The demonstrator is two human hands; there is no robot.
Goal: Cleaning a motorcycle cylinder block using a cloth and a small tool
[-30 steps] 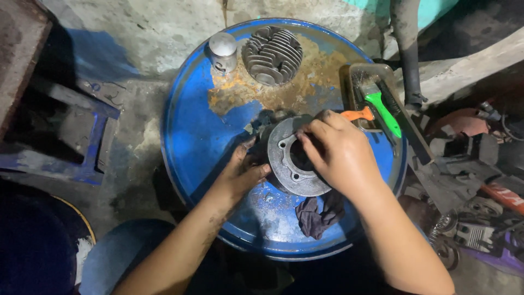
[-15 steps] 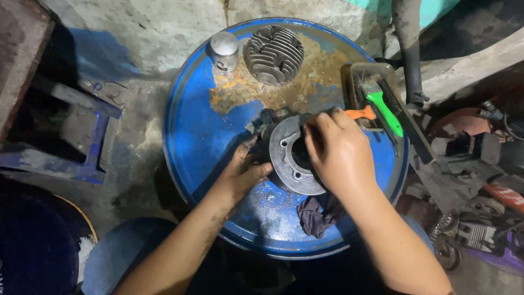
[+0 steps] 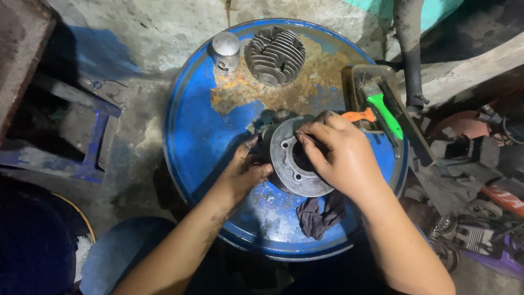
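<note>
A round grey engine cylinder [image 3: 287, 164] with a dark bore and bolt holes rests on the rusty blue drum top [image 3: 207, 136]. My left hand [image 3: 246, 168] grips its left side and steadies it. My right hand [image 3: 338, 155] lies over its right half, fingertips curled at the rim of the bore; whether it holds a small tool I cannot tell. An orange handle [image 3: 359, 116] pokes out just past my right hand.
At the drum's far edge stand a silvery piston [image 3: 226, 51] and a finned cylinder head [image 3: 275, 54]. A tray [image 3: 355, 76] with a green-handled brush [image 3: 385, 113] sits at the right. A dark rag [image 3: 319, 214] lies near me. Scattered engine parts clutter the floor at the right.
My right hand's fingers have shifted slightly over the cylinder's face. The left hand keeps its hold on the side.
</note>
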